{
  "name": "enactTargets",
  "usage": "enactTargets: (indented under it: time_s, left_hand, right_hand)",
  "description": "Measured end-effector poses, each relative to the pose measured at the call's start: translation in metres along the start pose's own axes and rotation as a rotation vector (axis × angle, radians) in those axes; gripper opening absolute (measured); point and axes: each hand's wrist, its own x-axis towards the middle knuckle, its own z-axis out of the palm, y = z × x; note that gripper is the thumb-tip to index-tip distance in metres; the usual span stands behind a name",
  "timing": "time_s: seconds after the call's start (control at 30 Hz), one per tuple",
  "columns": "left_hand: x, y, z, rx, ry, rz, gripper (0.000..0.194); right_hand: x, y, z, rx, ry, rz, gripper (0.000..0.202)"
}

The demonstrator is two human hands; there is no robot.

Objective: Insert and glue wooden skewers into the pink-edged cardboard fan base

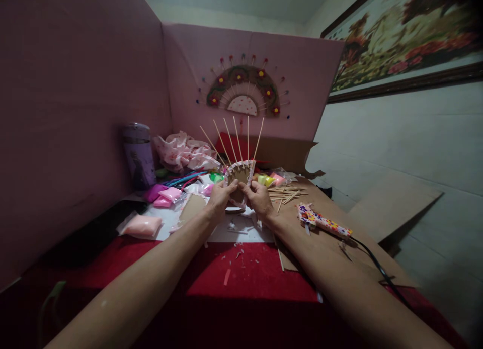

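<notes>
Both hands hold up a small rounded cardboard piece (240, 176) with a pale, fabric-like edging, above white paper. Several thin wooden sticks (237, 138) fan upward from its top edge. My left hand (222, 197) grips its lower left side, thumb on the brown face. On the lower right side, my right hand (259, 198) is closed around the edge, its thumb close to the other thumb. The fingers behind the piece are hidden.
Loose sticks (289, 193) and a flower-patterned glue gun (322, 223) with a cord lie right. A purple tumbler (139, 155), pink cloth (184, 152) and bags of coloured clay (142, 225) stand or lie left. A decorated fan (241, 77) hangs on the pink backdrop.
</notes>
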Motion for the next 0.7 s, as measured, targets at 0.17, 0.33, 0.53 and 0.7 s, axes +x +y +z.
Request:
enactTargets:
  time_s: [0.17, 0.33, 0.53, 0.7]
  left_hand:
    - [0.0003, -0.0004, -0.0003, -0.005, -0.001, -0.003, 0.03]
    - [-0.0019, 0.0001, 0.0008, 0.017, -0.013, 0.01, 0.034]
    - [-0.0043, 0.0054, 0.0019, 0.027, 0.016, 0.003, 0.032]
    - [-0.0006, 0.0096, -0.0033, -0.01, 0.054, 0.053, 0.033]
  right_hand:
    - [-0.0002, -0.001, 0.0002, 0.005, 0.004, 0.007, 0.049]
    - [-0.0005, -0.0019, -0.0002, 0.034, -0.003, 0.048, 0.049]
    - [-0.0021, -0.0036, 0.0001, 0.076, -0.007, 0.072, 0.044]
    - [-0.0033, -0.004, 0.0009, 0.102, -0.012, 0.087, 0.041]
